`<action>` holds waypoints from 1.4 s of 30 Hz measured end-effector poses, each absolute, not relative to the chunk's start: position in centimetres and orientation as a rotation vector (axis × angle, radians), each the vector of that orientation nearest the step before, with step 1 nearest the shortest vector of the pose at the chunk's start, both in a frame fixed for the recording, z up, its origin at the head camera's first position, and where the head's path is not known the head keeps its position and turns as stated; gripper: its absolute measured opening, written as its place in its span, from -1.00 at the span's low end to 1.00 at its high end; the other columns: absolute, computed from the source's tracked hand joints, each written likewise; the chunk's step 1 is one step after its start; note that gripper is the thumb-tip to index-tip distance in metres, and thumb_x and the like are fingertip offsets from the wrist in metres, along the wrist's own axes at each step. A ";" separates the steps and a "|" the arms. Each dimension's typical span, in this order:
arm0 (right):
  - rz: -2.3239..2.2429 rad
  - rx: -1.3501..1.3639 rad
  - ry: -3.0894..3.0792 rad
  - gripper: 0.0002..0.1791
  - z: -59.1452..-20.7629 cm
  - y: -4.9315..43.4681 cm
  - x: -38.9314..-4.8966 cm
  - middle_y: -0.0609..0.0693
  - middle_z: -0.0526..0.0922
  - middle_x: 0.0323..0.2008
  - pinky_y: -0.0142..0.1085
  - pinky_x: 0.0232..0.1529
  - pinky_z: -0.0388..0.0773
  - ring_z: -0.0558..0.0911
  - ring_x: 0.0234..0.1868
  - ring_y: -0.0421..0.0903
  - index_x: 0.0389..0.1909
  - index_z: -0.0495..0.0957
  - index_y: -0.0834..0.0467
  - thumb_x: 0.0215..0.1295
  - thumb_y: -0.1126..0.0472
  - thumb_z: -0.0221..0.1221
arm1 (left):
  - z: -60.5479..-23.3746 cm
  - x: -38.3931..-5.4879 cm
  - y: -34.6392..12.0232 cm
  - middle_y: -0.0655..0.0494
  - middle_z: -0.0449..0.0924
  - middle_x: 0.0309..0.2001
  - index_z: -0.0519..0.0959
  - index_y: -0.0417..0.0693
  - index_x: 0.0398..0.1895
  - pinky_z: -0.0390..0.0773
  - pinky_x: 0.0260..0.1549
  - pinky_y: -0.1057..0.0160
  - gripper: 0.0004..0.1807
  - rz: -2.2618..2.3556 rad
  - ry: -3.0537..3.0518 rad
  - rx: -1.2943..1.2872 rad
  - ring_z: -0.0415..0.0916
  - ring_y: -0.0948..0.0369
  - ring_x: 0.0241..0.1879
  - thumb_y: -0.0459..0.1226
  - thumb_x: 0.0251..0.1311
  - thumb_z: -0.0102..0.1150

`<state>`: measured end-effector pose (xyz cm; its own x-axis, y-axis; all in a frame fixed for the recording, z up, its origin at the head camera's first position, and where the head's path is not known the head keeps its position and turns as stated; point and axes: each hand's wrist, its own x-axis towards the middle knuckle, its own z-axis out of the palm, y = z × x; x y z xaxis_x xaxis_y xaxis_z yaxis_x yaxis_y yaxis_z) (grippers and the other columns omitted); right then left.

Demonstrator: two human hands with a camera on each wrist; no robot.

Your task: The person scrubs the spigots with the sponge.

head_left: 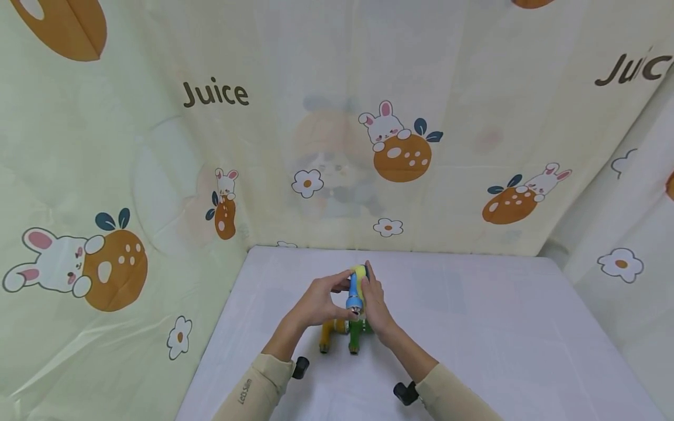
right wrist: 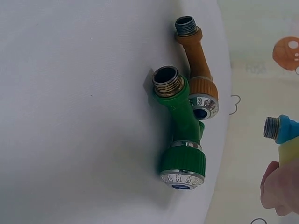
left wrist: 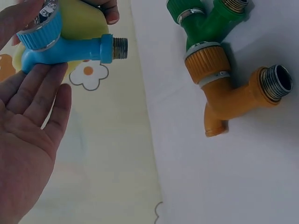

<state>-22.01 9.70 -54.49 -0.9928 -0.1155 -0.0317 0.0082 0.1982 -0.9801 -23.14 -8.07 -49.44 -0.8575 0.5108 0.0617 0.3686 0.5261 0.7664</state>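
My left hand [head_left: 317, 301] grips a blue tap [left wrist: 74, 49] with a ribbed knob and a threaded metal end, the thumb on the knob and the fingers under the body. Against the tap's far side, my right hand [head_left: 376, 301] holds a soft-looking yellow cloth [left wrist: 86, 21]; most of that hand is hidden in the left wrist view. Both hands are raised above the table. Below them lie a green tap [right wrist: 182, 121] and an orange tap [left wrist: 229, 95], side by side on their sides, with threaded ends pointing toward me.
A white-covered table [head_left: 474, 327] spreads out under the hands. Behind it and at its sides hangs a pale curtain [head_left: 274, 146] printed with rabbits, oranges and flowers. Black wrist-camera pieces [head_left: 405, 393] stick out below the sleeves, close to the tabletop.
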 end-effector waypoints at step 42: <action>-2.067 -0.176 2.614 -0.36 -55.1 10.5 -21.5 0.16 0.28 0.45 0.12 0.30 0.30 0.23 0.35 0.09 0.65 0.10 -0.13 0.67 -0.14 -0.10 | -50.1 -23.7 -9.4 0.04 0.59 0.30 0.24 0.07 0.49 0.46 0.40 -0.03 -0.02 1.641 2.503 0.623 0.54 0.01 0.35 -0.26 0.03 0.63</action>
